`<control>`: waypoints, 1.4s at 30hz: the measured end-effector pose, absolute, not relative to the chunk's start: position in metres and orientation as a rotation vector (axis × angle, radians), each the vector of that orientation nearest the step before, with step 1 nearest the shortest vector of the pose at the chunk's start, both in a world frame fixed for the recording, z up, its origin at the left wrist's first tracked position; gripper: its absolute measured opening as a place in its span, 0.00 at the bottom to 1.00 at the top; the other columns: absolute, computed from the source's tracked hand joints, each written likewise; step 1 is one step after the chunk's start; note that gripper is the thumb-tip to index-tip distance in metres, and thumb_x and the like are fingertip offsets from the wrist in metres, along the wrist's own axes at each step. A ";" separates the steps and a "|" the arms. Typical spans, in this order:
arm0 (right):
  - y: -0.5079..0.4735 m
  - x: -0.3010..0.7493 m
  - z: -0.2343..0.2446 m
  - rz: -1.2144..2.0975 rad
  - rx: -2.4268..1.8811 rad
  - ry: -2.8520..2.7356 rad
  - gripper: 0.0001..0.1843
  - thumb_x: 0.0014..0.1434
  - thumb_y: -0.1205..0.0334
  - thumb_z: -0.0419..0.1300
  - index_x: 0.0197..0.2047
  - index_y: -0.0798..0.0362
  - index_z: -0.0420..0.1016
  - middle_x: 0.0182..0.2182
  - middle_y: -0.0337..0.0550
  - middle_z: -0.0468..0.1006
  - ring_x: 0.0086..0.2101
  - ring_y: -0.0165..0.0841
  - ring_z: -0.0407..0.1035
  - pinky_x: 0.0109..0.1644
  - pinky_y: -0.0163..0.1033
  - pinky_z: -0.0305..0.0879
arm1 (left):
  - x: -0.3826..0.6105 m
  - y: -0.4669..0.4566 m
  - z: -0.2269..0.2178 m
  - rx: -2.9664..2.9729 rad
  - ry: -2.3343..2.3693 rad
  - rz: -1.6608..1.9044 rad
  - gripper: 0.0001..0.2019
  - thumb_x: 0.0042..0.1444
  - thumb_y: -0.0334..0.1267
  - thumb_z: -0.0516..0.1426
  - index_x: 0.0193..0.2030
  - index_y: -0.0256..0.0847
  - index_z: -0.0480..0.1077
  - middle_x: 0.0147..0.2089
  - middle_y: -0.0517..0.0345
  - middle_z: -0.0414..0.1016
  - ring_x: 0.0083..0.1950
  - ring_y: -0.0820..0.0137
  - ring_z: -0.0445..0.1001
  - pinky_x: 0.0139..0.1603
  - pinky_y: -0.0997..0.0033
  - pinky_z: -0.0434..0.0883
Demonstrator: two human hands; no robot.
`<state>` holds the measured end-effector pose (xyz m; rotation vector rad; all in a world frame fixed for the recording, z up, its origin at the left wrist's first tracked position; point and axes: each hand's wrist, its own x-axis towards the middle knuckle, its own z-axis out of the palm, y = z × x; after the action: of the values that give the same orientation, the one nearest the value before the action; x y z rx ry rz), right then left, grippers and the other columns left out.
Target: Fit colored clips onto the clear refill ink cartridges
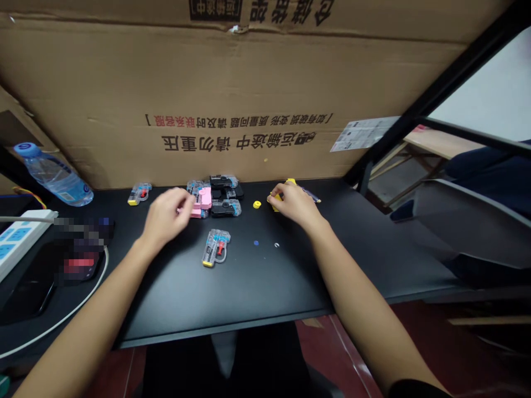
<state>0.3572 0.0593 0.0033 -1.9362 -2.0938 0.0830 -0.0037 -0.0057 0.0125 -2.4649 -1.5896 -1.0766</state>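
Observation:
My left hand (pixel 166 216), blurred by motion, is above the table beside a pink plastic toy piece (pixel 203 198). Its fingers look curled, and whether anything is in them is hidden. My right hand (pixel 293 202) has thumb and fingertips pinched at a yellow piece (pixel 276 206), partly covered by the hand. Left of that hand lie small yellow discs (pixel 256 204). A clear toy water pistol (pixel 216 247) with a red trigger and yellow base lies between my arms. Black-and-clear toy pistols (pixel 226 208) are grouped with the pink ones near the back.
Another clear toy pistol (pixel 140 194) lies at back left, near a water bottle (pixel 58 174). A blue disc (pixel 256 242) and a small white piece (pixel 276 245) lie mid-table. Cardboard (pixel 232 83) walls the back. A power strip (pixel 20 235) and white cable (pixel 93 290) occupy the left.

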 end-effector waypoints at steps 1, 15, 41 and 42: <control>0.059 0.356 0.003 0.084 -1.916 -2.092 0.09 0.67 0.55 0.62 0.43 0.50 0.81 0.50 0.52 0.81 0.51 0.48 0.77 0.50 0.48 0.73 | -0.015 0.000 0.013 -2.333 -1.689 -1.037 0.14 0.74 0.43 0.50 0.42 0.41 0.74 0.42 0.48 0.79 0.46 0.59 0.77 0.51 0.59 0.72; 0.065 0.362 -0.004 0.140 -1.740 -2.129 0.09 0.67 0.58 0.63 0.47 0.50 0.83 0.50 0.54 0.82 0.53 0.48 0.76 0.56 0.50 0.74 | -0.060 0.011 0.018 -2.103 -2.304 -0.319 0.14 0.64 0.44 0.56 0.48 0.47 0.82 0.53 0.46 0.82 0.55 0.49 0.79 0.47 0.57 0.75; 0.084 0.398 -0.013 0.143 -2.021 -2.016 0.25 0.71 0.50 0.59 0.62 0.55 0.82 0.66 0.62 0.77 0.63 0.58 0.73 0.67 0.59 0.70 | -0.002 -0.004 0.005 -3.261 -1.757 -1.100 0.11 0.64 0.46 0.62 0.40 0.39 0.77 0.25 0.66 0.65 0.26 0.75 0.62 0.29 0.74 0.59; 0.081 0.396 -0.009 0.131 -2.038 -2.005 0.23 0.71 0.49 0.59 0.59 0.53 0.84 0.64 0.60 0.79 0.62 0.57 0.75 0.64 0.57 0.72 | -0.002 -0.004 0.005 -3.275 -1.742 -1.094 0.11 0.64 0.46 0.62 0.40 0.39 0.77 0.24 0.67 0.65 0.25 0.75 0.62 0.29 0.75 0.59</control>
<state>0.3962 0.0814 -0.0087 -2.0379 -2.0052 0.1312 -0.0017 -0.0043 0.0052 -3.2751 -1.7423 -1.0941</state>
